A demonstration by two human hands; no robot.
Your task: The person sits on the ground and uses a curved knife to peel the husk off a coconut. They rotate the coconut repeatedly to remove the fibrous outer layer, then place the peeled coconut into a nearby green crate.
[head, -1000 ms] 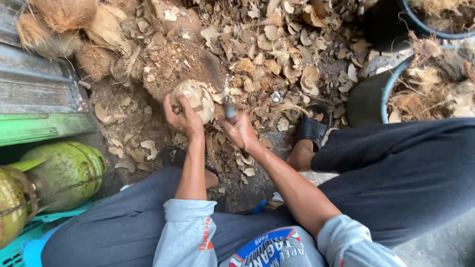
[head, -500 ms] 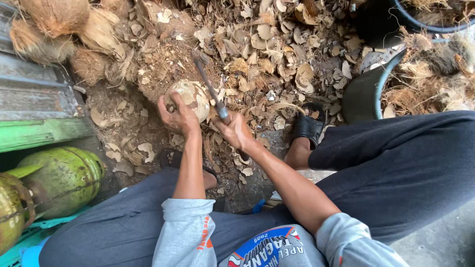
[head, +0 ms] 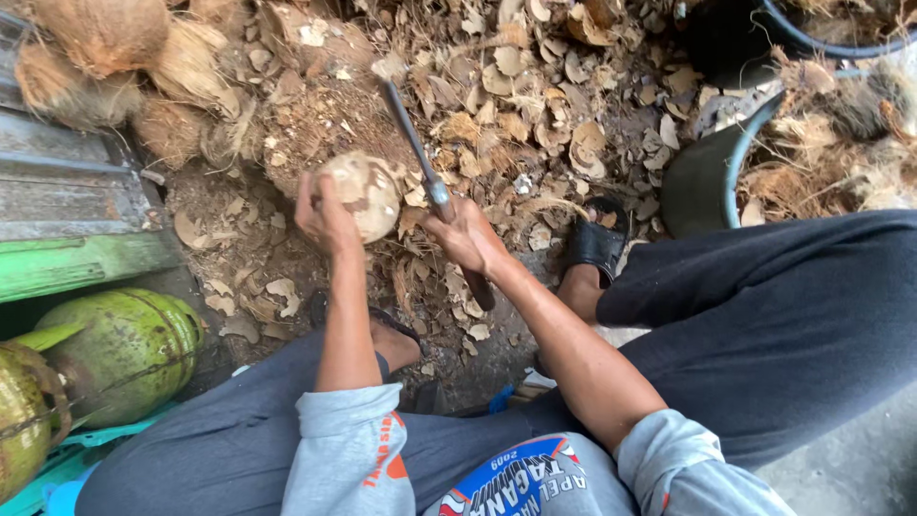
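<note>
With the left hand [head: 325,218] gripping the husked coconut [head: 363,194] at frame centre, angle the right hand's [head: 468,237] clenched machete [head: 420,162] away from the fingers.

Your left hand [head: 327,218] is stretched out ahead of you, forearm nearly straight, fingers curled closed around something round with the knuckles toward the camera. Your right hand [head: 468,239] is to its right and close beside it, fist wrapped tight around a handle, wrist cocked slightly upward. Your right forearm runs diagonally back toward your body, elbow bent. Both grey sleeves are pushed up to the elbows. Your thumbs seem tucked out of sight, though the angle makes that hard to confirm.
</note>
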